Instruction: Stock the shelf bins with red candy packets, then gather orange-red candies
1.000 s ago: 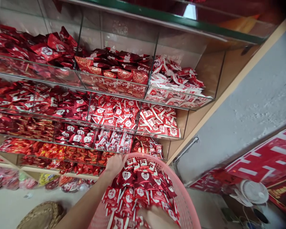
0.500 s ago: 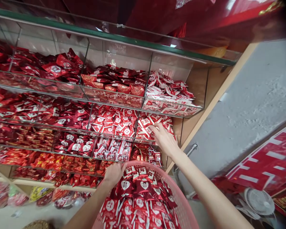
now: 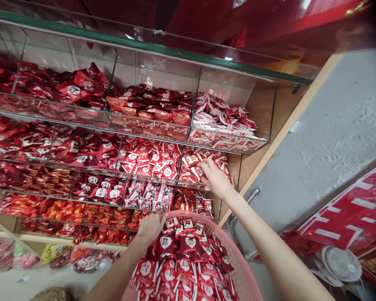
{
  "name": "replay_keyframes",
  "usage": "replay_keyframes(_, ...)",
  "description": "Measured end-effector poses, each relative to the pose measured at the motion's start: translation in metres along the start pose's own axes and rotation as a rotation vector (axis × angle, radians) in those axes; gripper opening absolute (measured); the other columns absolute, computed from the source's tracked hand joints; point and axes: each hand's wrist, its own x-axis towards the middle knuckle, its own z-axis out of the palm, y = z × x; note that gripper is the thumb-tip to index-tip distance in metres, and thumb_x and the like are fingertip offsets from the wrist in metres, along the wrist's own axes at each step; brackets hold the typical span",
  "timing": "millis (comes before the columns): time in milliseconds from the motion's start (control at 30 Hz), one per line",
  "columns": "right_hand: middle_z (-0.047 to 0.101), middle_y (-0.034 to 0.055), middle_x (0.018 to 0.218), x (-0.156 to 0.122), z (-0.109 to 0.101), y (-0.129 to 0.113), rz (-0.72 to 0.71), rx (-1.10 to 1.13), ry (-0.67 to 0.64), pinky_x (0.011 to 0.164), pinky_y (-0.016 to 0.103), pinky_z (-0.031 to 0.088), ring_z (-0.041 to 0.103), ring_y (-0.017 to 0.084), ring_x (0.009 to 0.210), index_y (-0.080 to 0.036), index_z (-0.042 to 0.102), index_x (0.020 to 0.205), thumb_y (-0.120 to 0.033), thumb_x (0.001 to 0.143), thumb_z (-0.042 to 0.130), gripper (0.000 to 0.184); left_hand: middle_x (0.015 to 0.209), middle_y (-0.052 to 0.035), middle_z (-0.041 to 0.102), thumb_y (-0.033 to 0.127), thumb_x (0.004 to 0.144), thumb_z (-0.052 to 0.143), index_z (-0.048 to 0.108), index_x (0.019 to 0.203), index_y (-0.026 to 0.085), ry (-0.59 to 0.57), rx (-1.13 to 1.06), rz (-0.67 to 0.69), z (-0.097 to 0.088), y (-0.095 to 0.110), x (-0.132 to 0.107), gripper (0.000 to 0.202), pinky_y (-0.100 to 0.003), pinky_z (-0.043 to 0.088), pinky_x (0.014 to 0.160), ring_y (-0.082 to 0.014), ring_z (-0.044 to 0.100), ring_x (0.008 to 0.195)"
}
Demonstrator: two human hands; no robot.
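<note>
My left hand (image 3: pixel 151 228) is closed over the far left rim of a pink plastic basket (image 3: pixel 245 262). Small red wrapped packets (image 3: pixel 184 267) fill the basket, several with white heart or round labels. Higher up, my right hand (image 3: pixel 215 179) reaches into the rightmost compartment of a middle shelf row. Its fingers are bent together down on a red-and-white wrapped packet (image 3: pixel 198 170) among others of the same kind. The fingertips are partly hidden by the hand and the packets.
Clear-fronted shelf bins hold red packets (image 3: pixel 150 161) in rows. A glass shelf edge (image 3: pixel 163 49) runs above them. To the right are a wooden side panel (image 3: pixel 288 113), a grey wall (image 3: pixel 338 121) and a white fan (image 3: pixel 341 263). Bagged goods (image 3: pixel 87 260) lie below left.
My right hand has shifted very slightly right within the same compartment, its fingers drawn in a little. My left hand stays on the basket rim.
</note>
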Motion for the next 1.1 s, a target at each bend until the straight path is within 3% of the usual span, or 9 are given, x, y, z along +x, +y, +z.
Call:
replay_keyframes(200,0.043,0.0062,0.110,-0.007,0.002,0.013,0.035,0.284,0.078,0.074,0.029,0.043,0.049,0.013,0.078,-0.020,0.044,0.104,-0.013,0.073,0.049,0.032,0.084,-0.0174,0.062,0.048,0.088,0.014,0.057,0.102,0.008,-0.027,-0.003,-0.020,-0.002,0.001,-0.001,0.060,-0.034,0.046,0.067,-0.0265,0.061,0.081)
replay_keyframes(400,0.047,0.0049,0.103,-0.011,-0.001,0.018,0.135,0.505,0.151,0.068,0.027,0.044,0.051,0.011,0.070,-0.019,0.047,0.099,-0.020,0.073,0.054,0.027,0.077,-0.0148,0.063,0.050,0.088,0.014,0.057,0.098,0.010,0.030,0.010,-0.022,0.004,0.000,0.002,0.060,-0.034,0.046,0.062,-0.0271,0.062,0.077)
replay_keyframes(600,0.053,0.0041,0.100,-0.034,-0.030,-0.010,0.225,0.721,0.174,0.074,0.030,0.043,0.052,0.015,0.083,-0.020,0.046,0.100,-0.032,0.073,0.059,0.032,0.081,-0.0157,0.063,0.051,0.087,0.013,0.057,0.097,0.010,0.027,0.014,-0.021,0.004,0.000,0.002,0.061,-0.036,0.046,0.064,-0.0275,0.062,0.078)
replay_keyframes(700,0.055,0.0019,0.092,-0.060,-0.041,-0.041,0.229,0.775,-0.016,0.075,0.032,0.043,0.052,0.015,0.081,-0.021,0.047,0.098,-0.034,0.075,0.057,0.028,0.083,-0.0159,0.063,0.053,0.087,0.012,0.057,0.097,0.011,-0.002,0.003,-0.024,0.002,0.001,0.002,0.062,-0.035,0.046,0.066,-0.0268,0.062,0.080)
replay_keyframes(833,0.057,-0.0009,0.088,-0.105,-0.031,-0.082,0.182,0.731,-0.457,0.074,0.030,0.041,0.052,0.015,0.080,-0.023,0.050,0.093,-0.030,0.073,0.057,0.022,0.083,-0.0151,0.063,0.053,0.087,0.013,0.057,0.096,0.012,-0.015,0.005,-0.033,0.000,0.002,0.002,0.061,-0.036,0.046,0.067,-0.0270,0.062,0.080)
replay_keyframes(967,0.061,0.0028,0.091,-0.158,0.009,-0.112,0.056,0.530,-0.830,0.061,0.026,0.040,0.057,0.018,0.076,-0.021,0.054,0.094,-0.030,0.065,0.062,0.031,0.083,-0.0148,0.063,0.052,0.087,0.014,0.056,0.097,0.011,0.000,0.013,-0.025,0.001,0.003,0.002,0.059,-0.037,0.046,0.066,-0.0278,0.061,0.080)
replay_keyframes(1033,0.063,0.0079,0.090,-0.188,0.038,-0.124,-0.037,0.365,-0.929,0.059,0.029,0.041,0.059,0.023,0.075,-0.018,0.055,0.098,-0.029,0.065,0.062,0.036,0.082,-0.0143,0.063,0.052,0.087,0.015,0.056,0.097,0.011,-0.003,0.014,-0.026,0.001,0.003,0.002,0.059,-0.036,0.046,0.066,-0.0279,0.061,0.080)
replay_keyframes(1100,0.065,0.0098,0.079,-0.218,0.066,-0.133,-0.088,0.260,-0.975,0.054,0.030,0.041,0.061,0.025,0.068,-0.016,0.058,0.094,-0.024,0.071,0.053,0.024,0.083,-0.0145,0.063,0.052,0.087,0.015,0.056,0.098,0.011,-0.012,0.018,-0.029,0.001,0.004,0.002,0.059,-0.036,0.046,0.066,-0.0279,0.061,0.080)
